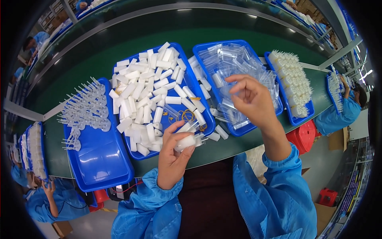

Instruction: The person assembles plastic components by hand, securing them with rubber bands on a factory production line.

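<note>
My left hand (173, 153) is closed around a white cylinder (185, 142), with thin clear pieces sticking out beside it toward the right. It is at the near edge of a blue tray (137, 155) heaped with white cylinders (137, 89). My right hand (251, 97) hovers over another blue tray (278, 107) full of clear plastic tubes (242, 59). Its fingers are bent, with a gap between thumb and forefinger, and nothing shows in them. Yellow rubber bands (186, 115) lie among the white cylinders close to my left hand.
On the left, a blue tray (101, 159) holds clear stemmed pieces (87, 105) at its far end. A tray of bundled white pieces (292, 83) stands on the right. Loose cylinders lie on the green table (211, 149). Co-workers in blue sit at both sides; a red stool (301, 137) is at right.
</note>
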### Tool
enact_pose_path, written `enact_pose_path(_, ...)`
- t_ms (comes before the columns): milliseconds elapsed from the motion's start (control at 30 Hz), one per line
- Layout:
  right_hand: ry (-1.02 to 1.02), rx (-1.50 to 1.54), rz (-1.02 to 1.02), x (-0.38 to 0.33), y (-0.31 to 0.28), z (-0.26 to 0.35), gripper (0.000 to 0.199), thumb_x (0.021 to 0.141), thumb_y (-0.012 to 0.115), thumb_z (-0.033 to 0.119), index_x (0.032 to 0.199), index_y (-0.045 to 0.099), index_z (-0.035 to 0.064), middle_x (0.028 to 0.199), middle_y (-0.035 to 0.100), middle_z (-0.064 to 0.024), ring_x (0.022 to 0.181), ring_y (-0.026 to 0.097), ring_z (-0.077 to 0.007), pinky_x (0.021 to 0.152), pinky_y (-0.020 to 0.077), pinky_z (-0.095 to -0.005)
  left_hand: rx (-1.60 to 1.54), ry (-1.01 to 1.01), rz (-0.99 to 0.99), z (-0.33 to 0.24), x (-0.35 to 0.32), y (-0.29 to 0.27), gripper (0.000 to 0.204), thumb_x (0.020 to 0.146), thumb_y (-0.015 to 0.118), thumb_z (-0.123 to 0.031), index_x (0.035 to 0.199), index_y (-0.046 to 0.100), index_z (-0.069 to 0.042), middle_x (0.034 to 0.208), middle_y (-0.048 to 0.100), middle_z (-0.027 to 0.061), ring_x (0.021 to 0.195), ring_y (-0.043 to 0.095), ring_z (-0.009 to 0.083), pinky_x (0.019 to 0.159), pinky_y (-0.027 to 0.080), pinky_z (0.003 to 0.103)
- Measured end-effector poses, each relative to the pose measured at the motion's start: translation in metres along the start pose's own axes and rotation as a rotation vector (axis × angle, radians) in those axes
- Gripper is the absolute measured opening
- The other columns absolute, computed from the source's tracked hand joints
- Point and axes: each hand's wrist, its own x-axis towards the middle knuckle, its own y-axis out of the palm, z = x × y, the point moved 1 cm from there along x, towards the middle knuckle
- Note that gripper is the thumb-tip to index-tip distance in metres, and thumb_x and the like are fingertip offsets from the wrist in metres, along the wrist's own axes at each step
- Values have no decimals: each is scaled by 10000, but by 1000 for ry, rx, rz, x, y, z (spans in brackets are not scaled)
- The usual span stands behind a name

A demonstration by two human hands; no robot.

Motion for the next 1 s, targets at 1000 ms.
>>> enact_pose_path(1000,88,767,-28,-59,81,-2,272,815,618,-28,1062,507,3,954,615,-111,847,599,-116,732,489,-220,332,74,-80,-6,-2,3,219,838,589,-54,1056,571,-37,1310,347,160,1163,418,289,923,387,347)
